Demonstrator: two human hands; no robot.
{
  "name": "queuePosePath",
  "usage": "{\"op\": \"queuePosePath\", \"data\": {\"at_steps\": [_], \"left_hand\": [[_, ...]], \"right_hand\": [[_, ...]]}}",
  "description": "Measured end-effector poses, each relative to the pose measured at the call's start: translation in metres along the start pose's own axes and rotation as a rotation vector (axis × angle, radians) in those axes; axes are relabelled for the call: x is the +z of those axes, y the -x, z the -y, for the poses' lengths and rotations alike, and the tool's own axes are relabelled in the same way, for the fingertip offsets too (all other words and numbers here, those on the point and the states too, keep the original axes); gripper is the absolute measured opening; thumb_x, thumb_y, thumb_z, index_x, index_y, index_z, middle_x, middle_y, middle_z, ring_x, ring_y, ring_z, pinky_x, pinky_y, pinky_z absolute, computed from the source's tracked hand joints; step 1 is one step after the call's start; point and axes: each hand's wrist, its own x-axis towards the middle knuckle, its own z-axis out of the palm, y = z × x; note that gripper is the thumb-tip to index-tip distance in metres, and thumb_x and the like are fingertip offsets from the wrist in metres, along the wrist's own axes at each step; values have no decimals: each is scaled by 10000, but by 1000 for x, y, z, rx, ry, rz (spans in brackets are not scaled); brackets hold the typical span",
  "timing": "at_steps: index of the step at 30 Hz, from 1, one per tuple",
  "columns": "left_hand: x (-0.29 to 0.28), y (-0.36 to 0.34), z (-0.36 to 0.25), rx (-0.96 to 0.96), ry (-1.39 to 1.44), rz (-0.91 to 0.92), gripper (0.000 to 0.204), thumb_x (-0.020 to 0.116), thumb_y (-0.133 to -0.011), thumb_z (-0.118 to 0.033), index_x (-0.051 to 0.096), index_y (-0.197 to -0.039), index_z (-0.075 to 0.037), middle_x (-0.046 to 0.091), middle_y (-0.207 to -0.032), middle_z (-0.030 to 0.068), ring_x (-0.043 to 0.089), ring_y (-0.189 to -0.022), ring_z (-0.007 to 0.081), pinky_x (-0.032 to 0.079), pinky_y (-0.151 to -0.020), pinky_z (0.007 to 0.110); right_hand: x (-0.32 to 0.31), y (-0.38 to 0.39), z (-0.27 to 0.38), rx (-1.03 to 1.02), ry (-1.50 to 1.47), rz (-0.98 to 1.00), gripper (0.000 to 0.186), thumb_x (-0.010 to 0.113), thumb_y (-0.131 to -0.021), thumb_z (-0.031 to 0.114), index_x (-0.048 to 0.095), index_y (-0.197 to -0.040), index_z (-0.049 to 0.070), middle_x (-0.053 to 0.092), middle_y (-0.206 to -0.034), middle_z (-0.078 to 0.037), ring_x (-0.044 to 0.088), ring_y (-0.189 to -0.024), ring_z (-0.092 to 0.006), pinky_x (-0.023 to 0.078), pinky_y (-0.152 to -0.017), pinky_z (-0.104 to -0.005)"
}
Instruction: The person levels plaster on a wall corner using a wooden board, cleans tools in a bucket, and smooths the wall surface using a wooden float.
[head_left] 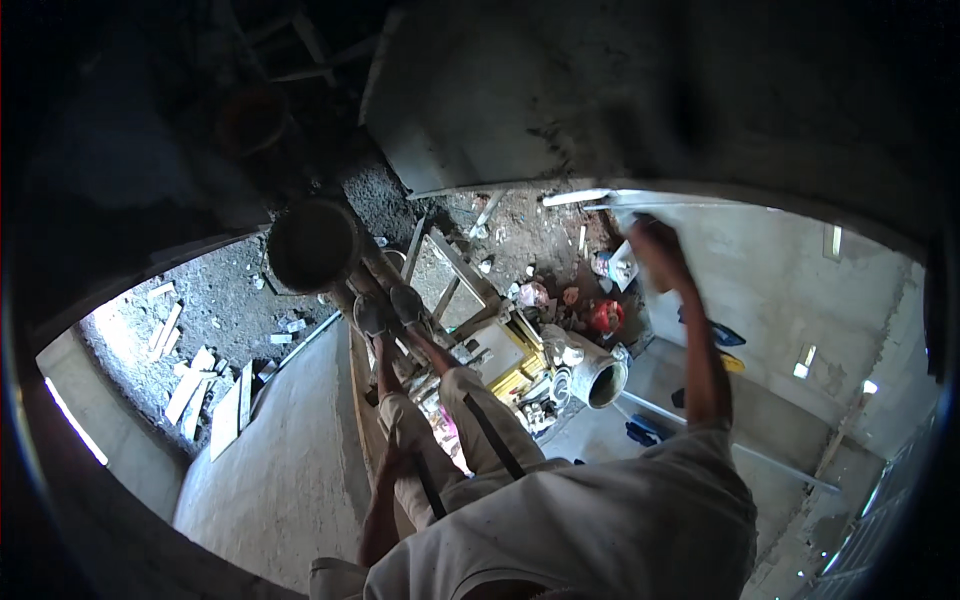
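Right of the round, dark grey, matt bucket (pixel 315 245), the brown earth ground (pixel 545 232) looks rough; to its lower left lie dull, pale wooden boards (pixel 187 393). Below it, the broad grey plastered-looking wall (pixel 285 450) is fairly smooth, the pale cloth trousers (pixel 497 415) matt.

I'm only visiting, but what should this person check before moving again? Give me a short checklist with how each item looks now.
1. Footing: ok; both shoes appear to rest on the narrow planks.
2. Clear path ahead of the feet: not ok; a round bucket sits just beyond them.
3. Right hand free: cannot tell; it is raised, its grip unclear.
4. Left hand free: cannot tell; it is beside the left trouser leg, in shadow.
5. Tidy ground: not ok; loose boards lie about.
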Motion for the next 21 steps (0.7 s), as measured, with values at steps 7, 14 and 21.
{"op": "queuePosePath", "data": {"at_steps": [7, 14, 21], "left_hand": [[-2, 28, -46, 107, 24, -93, 870, 499, -829, -670, 190, -1479, -182, 349, -1429, 115, 389, -1252, 324, 335, -975, 559], [-61, -28, -25, 335, 73, -256, 890, 540, -817, -659, 180, -1482, -190, 346, -1431, 106, 386, -1257, 322, 331, -978, 568], [-251, -163, -168, 489, 393, -718, 841, 492, -818, -685, 268, -1440, -165, 410, -1337, 100, 405, -1228, 342, 377, -889, 562]], "right_hand": [[-174, 155, 167, -177, 86, -564, 316, 608, -869, 212, 562, -1139, 54, 493, -641, 23, 445, -552, -58, 393, -496, -239], [84, 66, 127, -389, 329, 0, 353, 660, -817, 169, 510, -1113, 48, 613, -788, -142, 616, -700, -319, 501, -643, -410], [386, -87, 79, -786, 925, 176, 463, 625, -783, 131, 474, -1215, 62, 558, -937, -147, 607, -726, -309, 516, -589, -407]]}}
